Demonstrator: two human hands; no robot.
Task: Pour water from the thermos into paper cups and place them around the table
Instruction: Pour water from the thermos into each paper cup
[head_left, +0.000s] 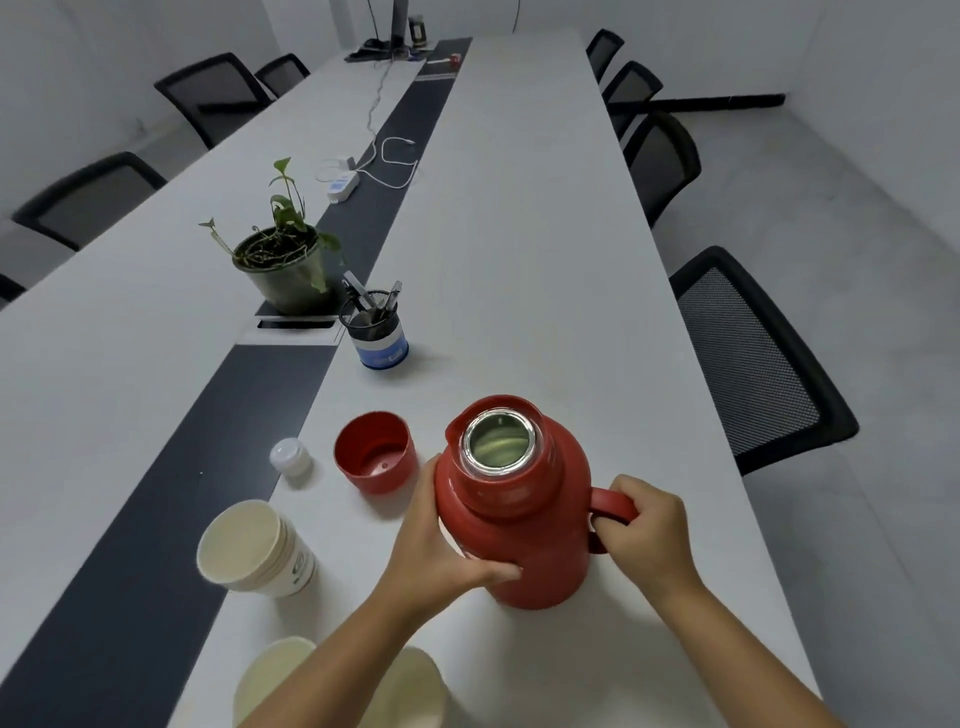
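Observation:
A red thermos stands upright on the white table with its mouth uncovered. My left hand wraps round its body from the left. My right hand grips the red handle on its right side. The thermos's red lid cup stands mouth up just to the left, beside a small white stopper. A stack of paper cups stands at the left. Two single paper cups, one and the other, sit at the near edge, partly hidden by my left forearm.
A mesh pen holder and a potted plant stand beyond the thermos along the dark centre strip. A power strip with cables lies farther back. Black chairs line both sides; the nearest one is at the right.

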